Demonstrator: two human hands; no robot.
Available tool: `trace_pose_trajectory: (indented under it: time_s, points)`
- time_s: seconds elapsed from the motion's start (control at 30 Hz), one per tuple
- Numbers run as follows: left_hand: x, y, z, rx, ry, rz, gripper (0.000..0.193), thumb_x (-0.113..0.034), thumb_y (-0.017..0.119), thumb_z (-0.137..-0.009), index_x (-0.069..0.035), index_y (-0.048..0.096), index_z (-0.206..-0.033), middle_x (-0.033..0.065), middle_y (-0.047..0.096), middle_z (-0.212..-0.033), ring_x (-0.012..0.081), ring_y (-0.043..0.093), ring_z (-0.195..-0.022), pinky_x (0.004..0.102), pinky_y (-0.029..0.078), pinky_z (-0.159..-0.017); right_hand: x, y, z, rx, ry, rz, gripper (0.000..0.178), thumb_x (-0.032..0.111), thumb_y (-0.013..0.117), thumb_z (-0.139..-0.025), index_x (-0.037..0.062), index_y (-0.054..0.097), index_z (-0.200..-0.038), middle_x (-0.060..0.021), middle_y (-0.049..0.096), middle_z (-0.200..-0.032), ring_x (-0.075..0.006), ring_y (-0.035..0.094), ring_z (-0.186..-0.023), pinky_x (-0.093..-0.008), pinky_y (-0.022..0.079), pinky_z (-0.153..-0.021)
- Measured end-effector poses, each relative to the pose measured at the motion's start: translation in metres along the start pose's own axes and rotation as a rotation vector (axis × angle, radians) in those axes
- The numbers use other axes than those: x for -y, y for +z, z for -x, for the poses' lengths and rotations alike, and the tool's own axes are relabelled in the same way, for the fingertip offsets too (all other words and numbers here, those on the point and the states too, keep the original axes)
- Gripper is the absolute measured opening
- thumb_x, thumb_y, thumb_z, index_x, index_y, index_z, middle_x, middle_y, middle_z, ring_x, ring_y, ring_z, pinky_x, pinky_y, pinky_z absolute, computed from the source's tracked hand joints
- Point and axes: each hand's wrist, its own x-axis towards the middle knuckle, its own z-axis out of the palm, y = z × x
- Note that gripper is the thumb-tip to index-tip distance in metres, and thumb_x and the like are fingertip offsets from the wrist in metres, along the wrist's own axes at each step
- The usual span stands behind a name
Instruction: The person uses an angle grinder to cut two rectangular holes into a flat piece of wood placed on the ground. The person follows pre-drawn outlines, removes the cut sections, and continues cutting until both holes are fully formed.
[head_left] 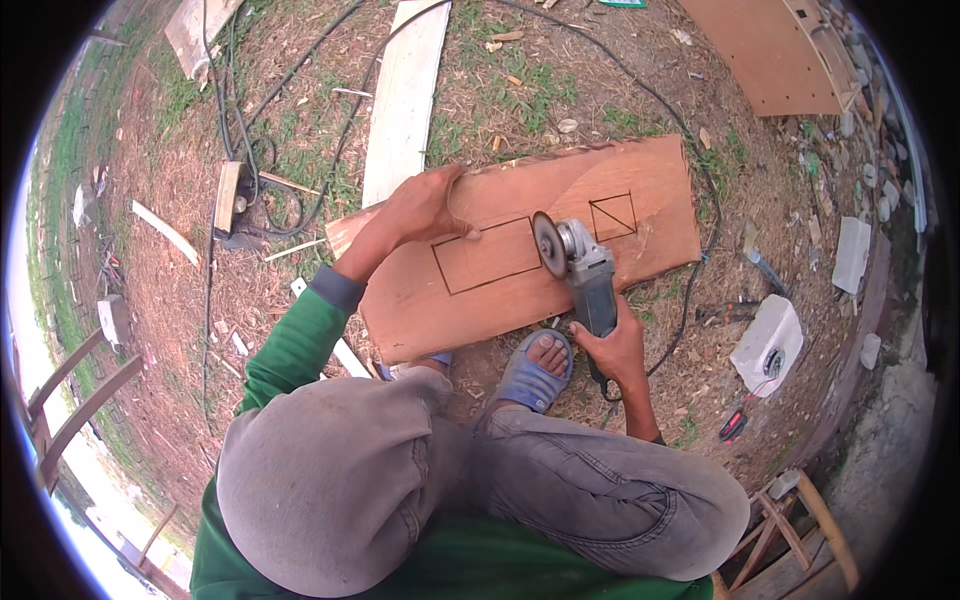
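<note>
A reddish wooden board (400,300) lies across in front of my feet, with a large rectangle and a smaller box with a diagonal drawn on it in dark lines. My left hand (432,208) rests on the board's far left part, fingers bent over its far edge and thumb on the face by the rectangle. In my right hand (617,345) is an angle grinder (594,290), gripped round its dark body. Its disc (549,245) stands on edge at the right end of the large rectangle; whether it touches the wood I cannot tell.
A pale plank (405,90) lies beyond the board. Black cable (630,68) loops over the ground and round the right side. A wooden panel (765,60) is at the far right, a white container (768,345) nearer. My sandalled foot (540,365) is close to the board's near edge.
</note>
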Motion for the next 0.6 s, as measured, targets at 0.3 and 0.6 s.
trace_pose_trajectory:
  time_s: [0.3,0.6]
  points:
    - [0.004,0.005,0.001,-0.039,0.023,0.000,0.104,-0.044,0.105,-0.065,0.005,0.062,-0.146,0.0296,0.075,-0.130,0.0479,0.072,-0.123,0.0526,0.058,-0.107,0.002,0.003,-0.004,-0.001,-0.012,-0.001,0.052,0.023,0.096,-0.082,-0.0038,0.070,-0.119,-0.0221,0.082,-0.093,-0.0332,0.084,-0.085,-0.0447,0.064,-0.078]
    - [-0.001,0.001,0.001,-0.014,0.001,0.006,0.104,-0.042,0.106,-0.064,0.005,0.063,-0.146,0.0306,0.075,-0.130,0.0480,0.072,-0.124,0.0527,0.058,-0.108,0.010,0.008,-0.002,-0.023,0.033,0.030,0.058,0.023,0.095,-0.082,-0.0054,0.068,-0.124,-0.0253,0.081,-0.094,-0.0392,0.084,-0.088,-0.0467,0.064,-0.078]
